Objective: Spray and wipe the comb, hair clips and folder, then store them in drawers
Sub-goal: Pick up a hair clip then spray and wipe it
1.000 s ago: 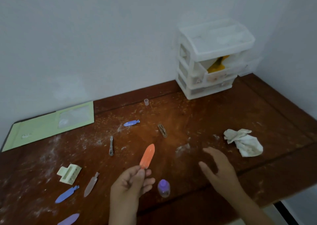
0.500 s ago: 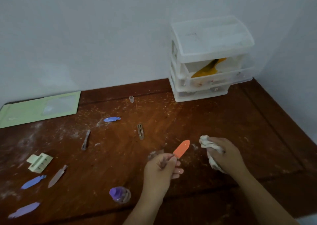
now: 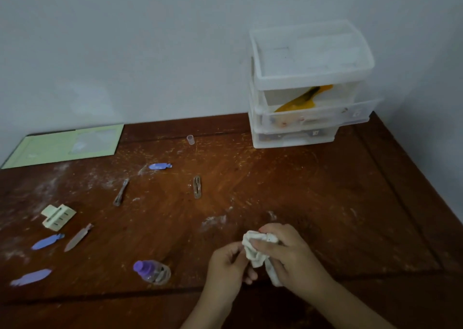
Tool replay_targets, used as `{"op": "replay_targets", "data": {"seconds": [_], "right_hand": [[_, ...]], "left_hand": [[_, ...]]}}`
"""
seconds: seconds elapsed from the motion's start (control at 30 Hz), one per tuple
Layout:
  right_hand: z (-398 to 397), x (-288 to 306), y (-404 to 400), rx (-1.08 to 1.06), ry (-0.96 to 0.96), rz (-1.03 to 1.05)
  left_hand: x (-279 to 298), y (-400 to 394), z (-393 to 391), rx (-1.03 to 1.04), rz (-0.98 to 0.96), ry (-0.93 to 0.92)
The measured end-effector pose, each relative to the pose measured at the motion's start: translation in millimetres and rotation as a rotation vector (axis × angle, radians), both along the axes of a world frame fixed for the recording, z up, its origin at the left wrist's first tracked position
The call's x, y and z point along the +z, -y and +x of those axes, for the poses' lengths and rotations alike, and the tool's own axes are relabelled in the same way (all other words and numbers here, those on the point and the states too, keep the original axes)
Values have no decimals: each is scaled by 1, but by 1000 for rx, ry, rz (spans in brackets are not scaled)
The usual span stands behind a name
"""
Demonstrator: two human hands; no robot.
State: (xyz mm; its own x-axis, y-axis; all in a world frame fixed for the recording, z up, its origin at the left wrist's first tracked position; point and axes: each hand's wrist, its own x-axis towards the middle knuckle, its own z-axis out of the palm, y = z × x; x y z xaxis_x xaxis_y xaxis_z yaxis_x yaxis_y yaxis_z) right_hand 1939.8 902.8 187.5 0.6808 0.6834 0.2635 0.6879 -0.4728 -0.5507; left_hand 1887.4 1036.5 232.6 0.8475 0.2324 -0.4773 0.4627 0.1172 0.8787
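— What lies on your left?

— The green folder lies flat at the far left corner of my table, against the wall. Nearer me are a cream claw clip, a blue clip, a brown clip just beside it, and a lilac clip close to the front edge.

— And in the middle?

— A grey clip, another blue one and a snap clip lie apart from one another on dusty wood. A small clear cap stands toward the wall. The spray bottle, purple-topped, sits near the front.

— What are your fingers doing?

— My left hand has its fingers curled, pinching at the edge of the cloth. Whether a clip is inside the bundle I cannot tell; the cloth hides it. My right hand grips the cloth, fingers wrapped over the top of it, above the table.

— And on the right?

— The clear drawers stand at the back against the wall. One drawer is pulled out, with the yellow comb leaning inside.
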Motion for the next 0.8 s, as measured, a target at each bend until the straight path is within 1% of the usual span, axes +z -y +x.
{"op": "replay_targets", "data": {"seconds": [0.07, 0.1, 0.17, 0.2, 0.27, 0.33, 0.4, 0.47, 0.5, 0.57, 0.7, 0.8], "right_hand": [[5, -4, 8, -27, -51, 26], [9, -5, 15, -56, -24, 23], [19, -3, 29, -148, -103, 52], [24, 4, 37, -154, -107, 47], [31, 17, 40, -235, -89, 153], [25, 28, 38, -133, -90, 137], [17, 34, 30, -19, -32, 106], [12, 32, 24, 91, 73, 18], [10, 30, 22, 117, 76, -22], [10, 32, 20, 113, -2, -48], [6, 35, 21, 80, -18, -62], [10, 23, 29, -16, -27, -71]], "left_hand": [[-2, 4, -2, 4, 17, -8], [-2, 6, -3, 19, 18, -22], [-1, 9, -4, 59, 8, -47], [0, 10, -4, 71, 12, -55], [2, 8, -4, 83, 60, -32], [4, 6, -3, 58, 112, -10], [6, 5, -3, -17, 132, 25], [10, 5, -3, -125, 165, 85], [12, 4, -4, -160, 181, 112], [15, 0, -6, -188, 183, 145], [15, -3, -10, -217, 187, 158], [10, -2, -13, -151, 223, 124]]}}
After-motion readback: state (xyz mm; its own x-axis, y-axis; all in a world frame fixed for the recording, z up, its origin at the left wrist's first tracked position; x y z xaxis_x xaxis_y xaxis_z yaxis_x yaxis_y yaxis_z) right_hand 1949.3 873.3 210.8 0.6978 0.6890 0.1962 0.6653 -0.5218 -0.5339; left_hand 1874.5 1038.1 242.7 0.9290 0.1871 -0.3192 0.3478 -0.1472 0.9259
